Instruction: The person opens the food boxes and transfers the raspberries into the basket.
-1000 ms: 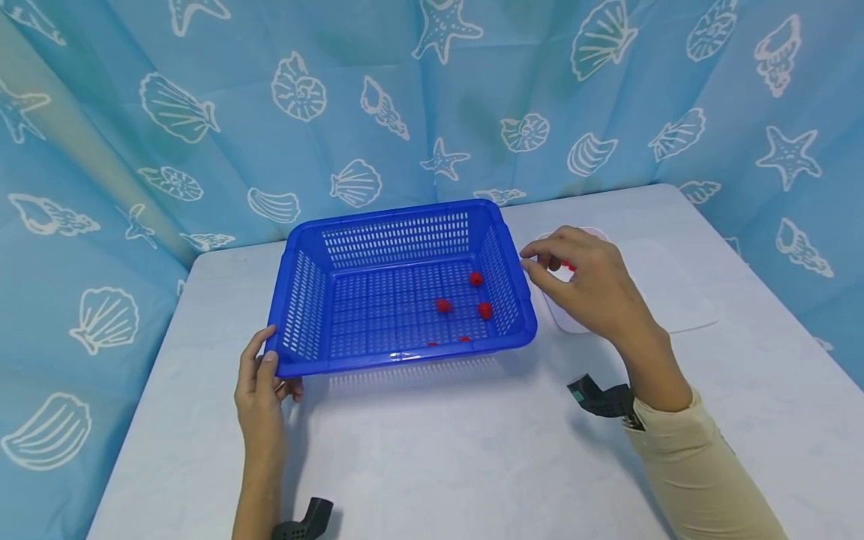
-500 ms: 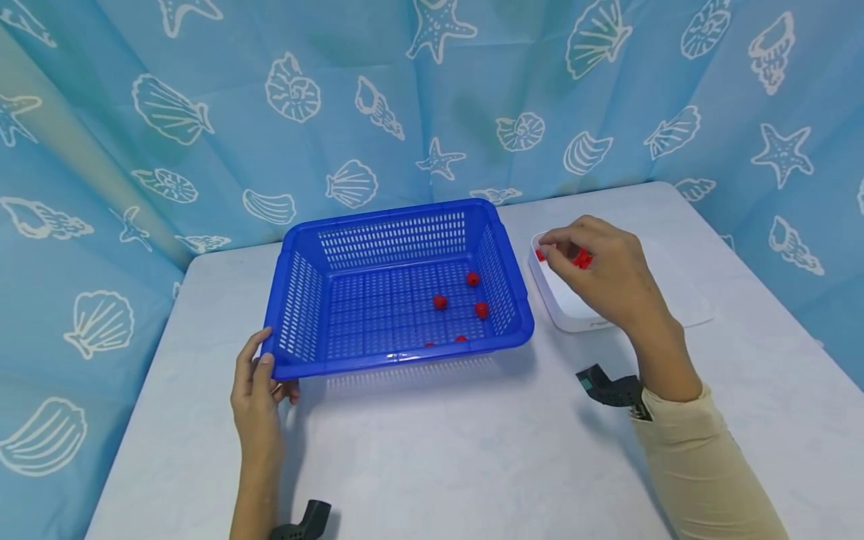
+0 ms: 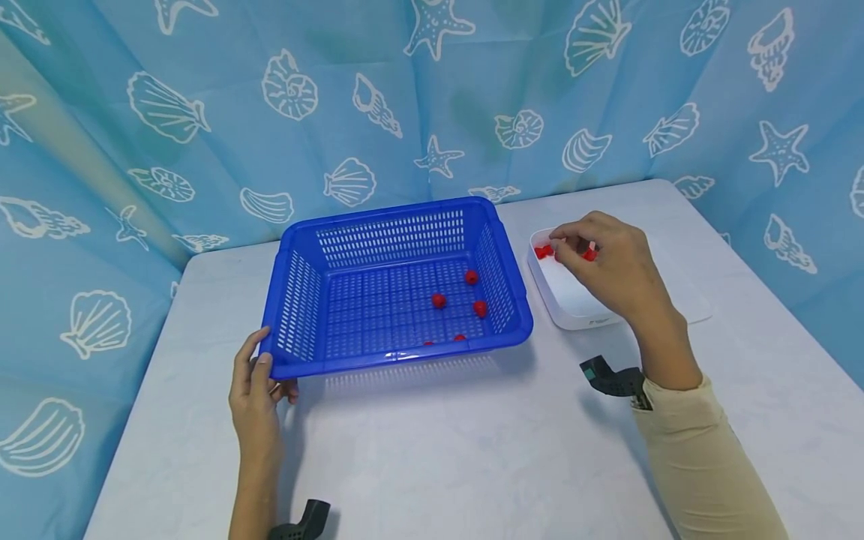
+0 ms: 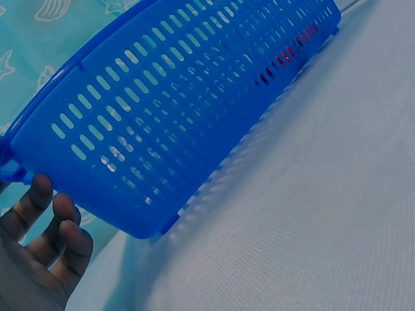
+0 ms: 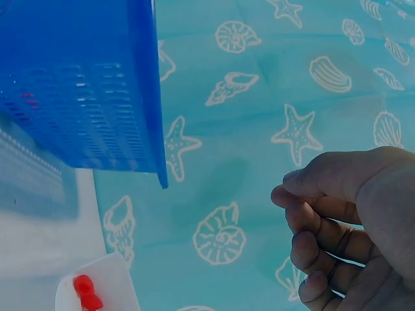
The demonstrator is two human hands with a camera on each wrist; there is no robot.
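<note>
My left hand point(image 3: 255, 405) grips the left front corner of a blue plastic basket point(image 3: 398, 361), thumb and fingers at its rim. Several small red bead-like pieces point(image 3: 439, 301) lie in the basket, mostly toward its right side. Over a white rounded box point(image 3: 574, 322), my right hand point(image 3: 610, 262) hovers with bent fingers. In the right wrist view its thumb tip lies close to the index finger, and nothing shows between them. More small red pieces point(image 3: 543, 252) lie in that box, partly hidden by the right hand.
A white, flat, see-through sheet or lid point(image 3: 682, 289) lies right of the box. Everything stands on a white-covered table point(image 3: 432, 450). Behind hangs a blue curtain point(image 3: 378, 67) with shell and starfish prints. Each wrist carries a black camera mount point(image 3: 610, 377).
My right hand has moved from beside the basket's right rim to the right, over the white box, showing more red pieces there. My left hand stays on the basket corner.
</note>
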